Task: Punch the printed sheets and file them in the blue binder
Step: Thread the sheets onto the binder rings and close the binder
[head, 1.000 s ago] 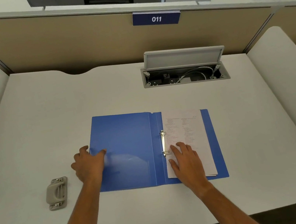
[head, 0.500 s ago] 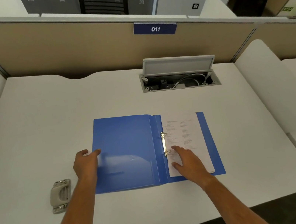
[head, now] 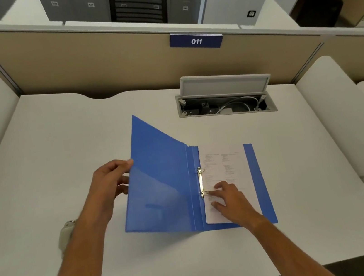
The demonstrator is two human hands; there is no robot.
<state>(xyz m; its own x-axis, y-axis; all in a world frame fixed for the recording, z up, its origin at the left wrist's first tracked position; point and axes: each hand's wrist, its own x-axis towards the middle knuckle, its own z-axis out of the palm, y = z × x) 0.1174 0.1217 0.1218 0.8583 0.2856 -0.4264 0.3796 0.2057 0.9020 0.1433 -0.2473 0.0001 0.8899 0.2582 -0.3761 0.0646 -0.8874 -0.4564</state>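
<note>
The blue binder (head: 160,189) lies in the middle of the white desk, its left cover raised at an angle. My left hand (head: 109,180) grips that cover by its left edge. Printed sheets (head: 226,169) sit on the binder's right half, threaded on the two metal rings (head: 202,183). My right hand (head: 230,198) rests flat on the lower part of the sheets beside the lower ring, fingers spread. A grey hole punch (head: 66,232) lies on the desk to the left, partly hidden behind my left forearm.
An open cable hatch (head: 224,97) with wires inside is set into the desk behind the binder. A beige partition with a blue "011" sign (head: 196,40) closes off the back. White side dividers (head: 330,114) stand at both sides of the desk.
My left hand has taken hold of the binder's left cover and lifted it off the desk, swinging it toward the right. The right hand stays on the sheets.
</note>
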